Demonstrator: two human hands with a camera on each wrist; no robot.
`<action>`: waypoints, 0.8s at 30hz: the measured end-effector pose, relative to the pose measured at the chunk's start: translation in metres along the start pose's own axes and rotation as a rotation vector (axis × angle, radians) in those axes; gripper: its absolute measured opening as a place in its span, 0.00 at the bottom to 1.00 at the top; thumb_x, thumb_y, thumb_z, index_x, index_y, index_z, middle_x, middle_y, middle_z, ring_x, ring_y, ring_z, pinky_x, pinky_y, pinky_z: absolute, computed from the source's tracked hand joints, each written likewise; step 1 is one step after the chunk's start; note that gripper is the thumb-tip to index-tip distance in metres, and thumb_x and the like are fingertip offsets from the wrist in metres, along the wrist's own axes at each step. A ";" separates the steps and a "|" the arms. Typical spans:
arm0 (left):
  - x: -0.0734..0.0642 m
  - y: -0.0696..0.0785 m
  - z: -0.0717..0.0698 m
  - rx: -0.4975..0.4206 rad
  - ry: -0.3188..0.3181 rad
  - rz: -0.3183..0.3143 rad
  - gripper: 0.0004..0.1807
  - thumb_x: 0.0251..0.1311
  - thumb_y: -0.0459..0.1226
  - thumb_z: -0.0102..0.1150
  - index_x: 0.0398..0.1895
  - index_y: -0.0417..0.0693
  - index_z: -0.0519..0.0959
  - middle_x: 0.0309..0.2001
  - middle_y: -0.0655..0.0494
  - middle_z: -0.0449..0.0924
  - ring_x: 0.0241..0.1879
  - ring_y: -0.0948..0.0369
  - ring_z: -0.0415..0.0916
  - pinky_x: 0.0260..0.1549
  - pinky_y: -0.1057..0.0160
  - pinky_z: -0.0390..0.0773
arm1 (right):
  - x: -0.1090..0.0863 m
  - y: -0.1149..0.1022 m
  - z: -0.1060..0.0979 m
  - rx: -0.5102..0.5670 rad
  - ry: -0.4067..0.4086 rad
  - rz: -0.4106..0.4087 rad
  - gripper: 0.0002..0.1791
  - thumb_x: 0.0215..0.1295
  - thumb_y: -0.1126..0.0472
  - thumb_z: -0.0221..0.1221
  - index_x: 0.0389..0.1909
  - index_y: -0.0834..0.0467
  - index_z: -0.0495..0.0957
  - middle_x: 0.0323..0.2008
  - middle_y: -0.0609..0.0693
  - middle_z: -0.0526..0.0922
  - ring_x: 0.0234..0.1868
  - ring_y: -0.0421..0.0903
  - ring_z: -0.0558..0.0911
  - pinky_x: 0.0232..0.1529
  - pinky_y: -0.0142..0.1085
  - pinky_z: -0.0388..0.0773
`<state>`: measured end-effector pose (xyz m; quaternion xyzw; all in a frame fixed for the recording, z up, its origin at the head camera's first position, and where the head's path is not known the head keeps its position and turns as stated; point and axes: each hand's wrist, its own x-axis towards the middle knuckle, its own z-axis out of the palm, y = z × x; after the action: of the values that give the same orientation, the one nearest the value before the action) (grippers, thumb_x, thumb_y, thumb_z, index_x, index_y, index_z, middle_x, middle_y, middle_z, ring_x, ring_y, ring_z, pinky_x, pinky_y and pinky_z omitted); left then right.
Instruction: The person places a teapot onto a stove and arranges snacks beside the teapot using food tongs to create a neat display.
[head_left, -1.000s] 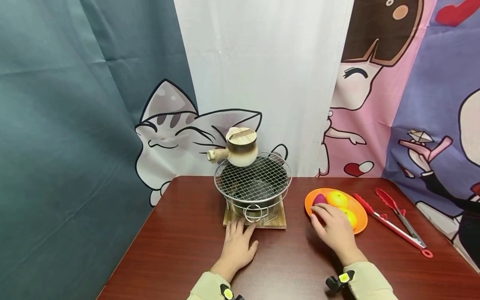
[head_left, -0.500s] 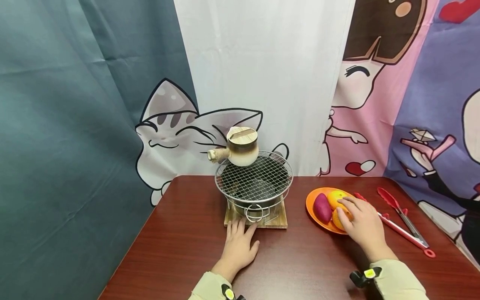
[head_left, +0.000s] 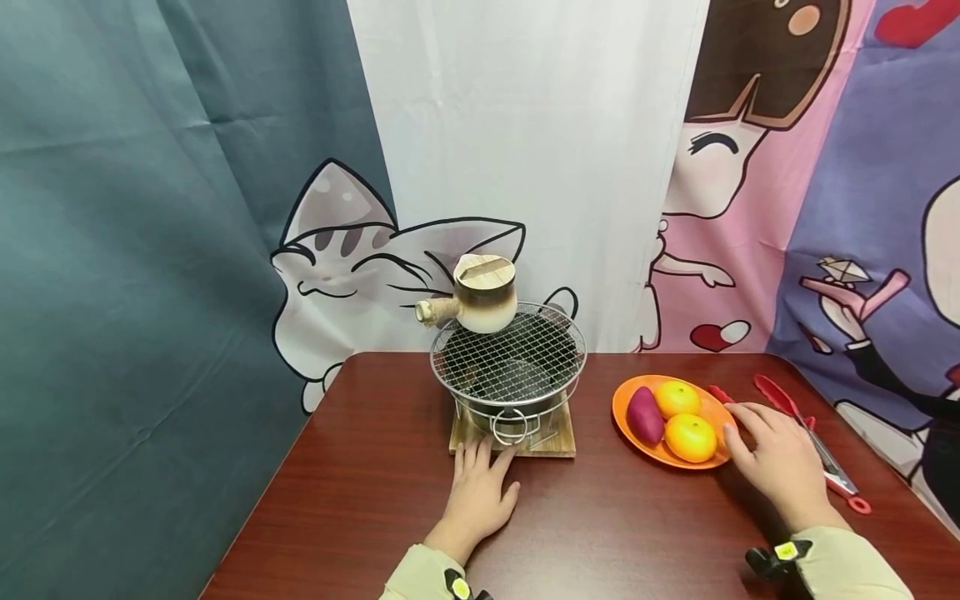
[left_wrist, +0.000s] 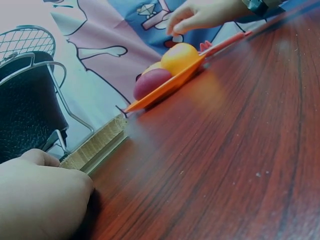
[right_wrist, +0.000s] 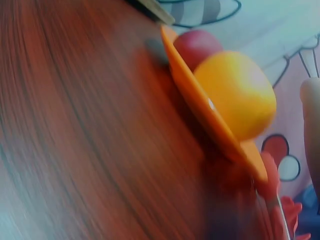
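Observation:
My left hand (head_left: 477, 496) lies on the table with straight fingers. Its fingertips touch the front edge of a wooden board (head_left: 557, 446), under a round stove with a wire grill rack (head_left: 517, 367). With nothing in its fingers, my right hand (head_left: 780, 462) hovers just right of an orange plate (head_left: 722, 423). On that plate sit a purple sweet potato (head_left: 645, 416) and two oranges, the rear orange (head_left: 677, 399) and the front orange (head_left: 691, 438). Red-and-steel tongs (head_left: 780, 396) lie spread beyond the right hand, which partly covers them.
A side-handled pot (head_left: 485, 308) with a wooden lid stands on the back of the rack. The dark red table (head_left: 360, 500) ends at a printed curtain (head_left: 555, 167) behind. Each wrist carries a small strapped camera.
My right hand has moved right, off the fruit to beyond the plate's right edge, uncovering the sweet potato and both oranges. The left hand stays put.

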<state>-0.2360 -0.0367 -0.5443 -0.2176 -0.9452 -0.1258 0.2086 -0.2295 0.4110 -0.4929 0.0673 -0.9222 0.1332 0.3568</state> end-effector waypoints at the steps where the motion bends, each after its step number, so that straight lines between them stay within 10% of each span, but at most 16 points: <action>1: 0.000 0.000 0.000 0.000 0.001 0.001 0.29 0.60 0.48 0.62 0.67 0.59 0.74 0.67 0.43 0.66 0.69 0.43 0.61 0.67 0.34 0.57 | -0.001 0.004 -0.001 -0.001 -0.006 0.006 0.23 0.59 0.57 0.65 0.55 0.60 0.81 0.53 0.64 0.79 0.55 0.66 0.75 0.55 0.67 0.66; 24: -0.001 -0.002 0.003 0.020 0.015 0.016 0.30 0.59 0.49 0.63 0.67 0.61 0.74 0.66 0.45 0.66 0.68 0.44 0.62 0.67 0.34 0.57 | -0.030 0.084 -0.005 -0.087 -0.233 0.423 0.50 0.66 0.35 0.56 0.76 0.64 0.52 0.60 0.78 0.60 0.55 0.79 0.61 0.51 0.72 0.59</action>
<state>-0.2369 -0.0382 -0.5479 -0.2223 -0.9430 -0.1165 0.2188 -0.2231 0.4930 -0.5263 -0.1277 -0.9555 0.1565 0.2148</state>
